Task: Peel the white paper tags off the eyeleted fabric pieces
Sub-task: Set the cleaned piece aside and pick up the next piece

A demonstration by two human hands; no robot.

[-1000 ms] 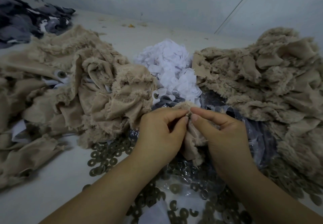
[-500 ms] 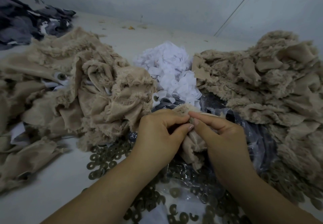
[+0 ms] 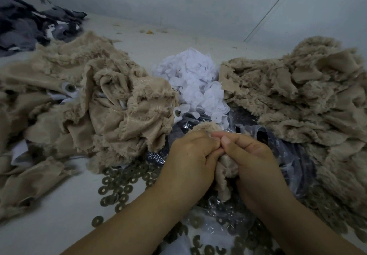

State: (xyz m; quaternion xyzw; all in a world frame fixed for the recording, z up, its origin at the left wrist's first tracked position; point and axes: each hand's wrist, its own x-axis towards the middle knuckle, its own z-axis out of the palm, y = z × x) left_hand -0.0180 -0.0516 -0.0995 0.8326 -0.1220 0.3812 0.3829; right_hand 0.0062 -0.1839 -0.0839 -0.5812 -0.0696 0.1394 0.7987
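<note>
Pale tabletop (image 3: 49,211), grey wall behind. Fingertips of both hands meet at the top edge of one tan fabric piece (image 3: 224,167): left hand (image 3: 190,159) curled round its folds, right hand (image 3: 256,161) pinching beside it. A second ago an eyelet showed between the fingertips; now they have closed in and hide it. No tag visible, so likely still working it loose. Outward: tag heap (image 3: 194,79) just behind, fabric piles left (image 3: 89,99) and right (image 3: 297,95), loose washers (image 3: 119,185) on a plastic bag (image 3: 294,155).
</note>
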